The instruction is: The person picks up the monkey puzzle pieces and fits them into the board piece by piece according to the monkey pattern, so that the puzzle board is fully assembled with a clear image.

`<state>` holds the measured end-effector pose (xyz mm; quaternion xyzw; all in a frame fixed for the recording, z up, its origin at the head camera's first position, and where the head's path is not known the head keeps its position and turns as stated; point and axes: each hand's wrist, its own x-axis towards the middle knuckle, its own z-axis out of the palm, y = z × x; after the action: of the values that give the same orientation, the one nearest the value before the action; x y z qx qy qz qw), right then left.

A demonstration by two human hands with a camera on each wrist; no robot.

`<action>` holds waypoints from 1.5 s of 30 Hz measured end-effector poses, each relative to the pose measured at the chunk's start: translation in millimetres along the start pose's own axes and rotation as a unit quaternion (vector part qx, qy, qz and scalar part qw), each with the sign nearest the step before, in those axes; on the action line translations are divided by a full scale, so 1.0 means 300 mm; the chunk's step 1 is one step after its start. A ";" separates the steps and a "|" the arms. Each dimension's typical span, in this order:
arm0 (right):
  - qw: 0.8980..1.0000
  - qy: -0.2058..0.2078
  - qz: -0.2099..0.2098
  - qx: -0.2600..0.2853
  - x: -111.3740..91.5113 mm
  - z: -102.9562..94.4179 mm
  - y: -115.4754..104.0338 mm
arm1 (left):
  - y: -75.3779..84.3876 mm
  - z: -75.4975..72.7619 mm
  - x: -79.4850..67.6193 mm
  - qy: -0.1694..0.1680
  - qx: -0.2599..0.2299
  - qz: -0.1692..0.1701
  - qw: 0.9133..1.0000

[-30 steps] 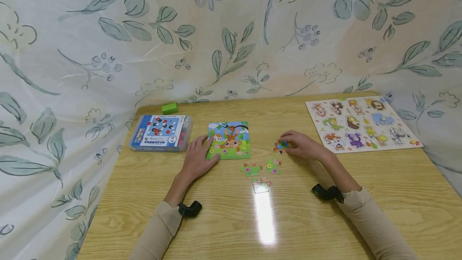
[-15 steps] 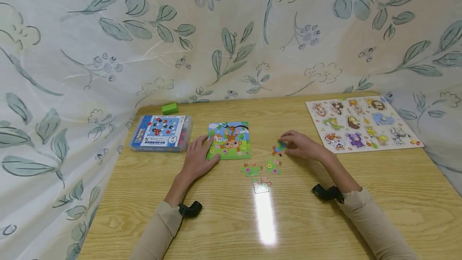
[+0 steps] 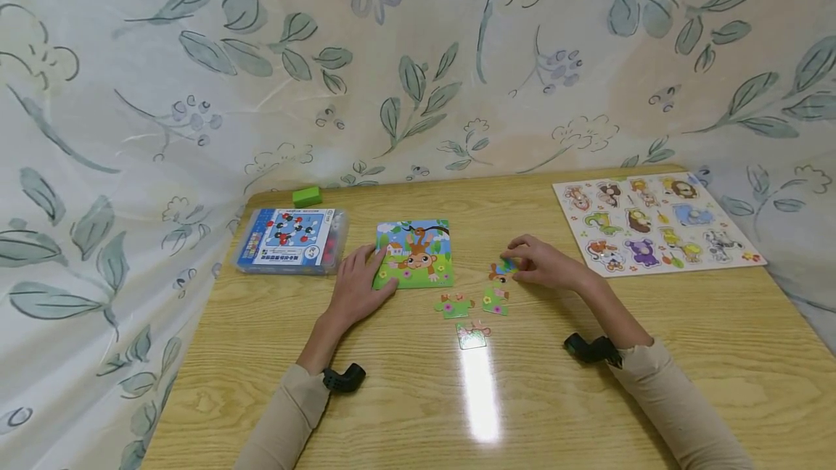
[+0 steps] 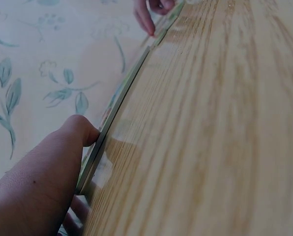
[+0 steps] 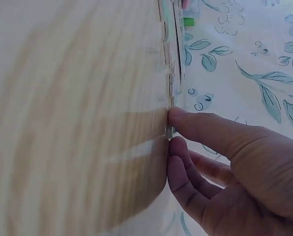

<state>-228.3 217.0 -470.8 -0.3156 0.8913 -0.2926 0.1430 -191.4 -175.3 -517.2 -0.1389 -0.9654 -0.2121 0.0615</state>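
Observation:
My left hand [image 3: 358, 286] rests at the lower left corner of a square monkey picture puzzle [image 3: 418, 254], thumb along its near edge. In the left wrist view the thumb [image 4: 82, 130] touches the puzzle's side. To the right, my right hand [image 3: 547, 262] pinches a jigsaw piece [image 3: 500, 273] with blue and part of a brown monkey face, flat at the table. The right wrist view shows thumb and fingertips around its edge. Just below lie a jigsaw piece with a pink flower [image 3: 456, 306], one with a yellow flower [image 3: 494, 301], and a glare-covered one [image 3: 472, 336].
A clear plastic box with a molecule picture [image 3: 290, 240] stands at the left, a green block [image 3: 307, 197] behind it. An animal peg puzzle board [image 3: 656, 223] lies at the back right. Floral cloth [image 3: 418, 56] hangs behind the wooden table [image 3: 392, 412].
The jigsaw piece under my right hand has shifted slightly left and turned, showing more of its face side. My left hand and the other pieces stay put.

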 end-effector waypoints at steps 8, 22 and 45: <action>1.000 0.000 0.002 0.000 0.002 0.000 0.007 | -0.001 0.000 0.004 -0.010 0.005 -0.008 1.000; 0.999 0.005 0.022 0.035 0.004 0.003 0.015 | -0.002 0.003 0.003 -0.009 0.017 -0.007 1.000; 0.997 0.021 0.026 0.066 0.007 0.005 -0.002 | 0.000 0.002 0.003 -0.007 0.012 -0.005 1.000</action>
<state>-228.9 214.7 -471.9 -0.2761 0.8809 -0.3530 0.1524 -192.4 -175.0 -517.6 -0.1351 -0.9690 -0.1995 0.0555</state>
